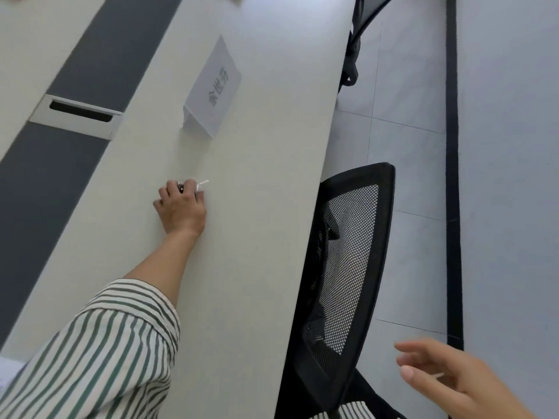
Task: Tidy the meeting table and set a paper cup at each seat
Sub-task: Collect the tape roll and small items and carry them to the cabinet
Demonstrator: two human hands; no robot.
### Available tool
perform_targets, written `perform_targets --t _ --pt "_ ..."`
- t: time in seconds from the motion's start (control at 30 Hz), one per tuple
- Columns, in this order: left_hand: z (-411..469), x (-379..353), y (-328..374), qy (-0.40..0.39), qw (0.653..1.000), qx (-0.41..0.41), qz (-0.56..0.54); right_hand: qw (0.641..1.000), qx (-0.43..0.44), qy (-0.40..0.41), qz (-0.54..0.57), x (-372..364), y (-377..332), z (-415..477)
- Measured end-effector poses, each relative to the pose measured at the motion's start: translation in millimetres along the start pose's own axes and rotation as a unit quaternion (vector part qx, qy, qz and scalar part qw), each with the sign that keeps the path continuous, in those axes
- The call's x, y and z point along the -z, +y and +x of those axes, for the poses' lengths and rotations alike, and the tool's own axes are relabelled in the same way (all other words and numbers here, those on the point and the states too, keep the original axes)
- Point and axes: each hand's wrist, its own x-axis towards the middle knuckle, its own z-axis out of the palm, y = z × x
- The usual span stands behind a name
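Reaching out over the meeting table [260, 207], the left hand [180, 207] is lying knuckles-up on the pale top, its fingers curled down around a small crinkly clear wrapper [199, 185] with something dark inside; a shiny twisted end of the wrapper is sticking out at the hand's 1 o'clock. The grip is narrow and closed on that scrap. The striped sleeve [99, 352] is running back from the forearm toward 7 o'clock of the view.

From the left hand, at about 12 o'clock and well apart, a folded white name card [213, 89] with printed characters is standing on the table. At about 10 o'clock from the hand, a grey cable hatch [77, 116] is sitting in the dark central strip [45, 182] of the table.

The right hand [447, 379] is hanging off the table at 5 o'clock of the view, over the tiled floor [408, 176], fingers spread loosely and pointing left; it is wide and holding nothing. Between the two hands, a black mesh chair [348, 267] is tucked against the table edge, and a second chair [354, 55] is showing near 1 o'clock. No paper cup is showing anywhere in view.
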Motion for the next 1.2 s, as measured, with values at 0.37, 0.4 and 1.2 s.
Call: perform_targets --t 0.37,0.4,1.2 --pt "-79 99 86 -0.115 0.946 0.029 -0.3 0.993 0.116 0.014 0.035 45 30 -30" --pt "-95 111 97 -0.129 0.933 0.031 -0.336 0.991 0.126 0.018 0.039 52 37 -33" --pt "-316 113 354 -0.291 0.818 0.027 -0.496 0.965 0.129 0.077 0.214 257 216 12"
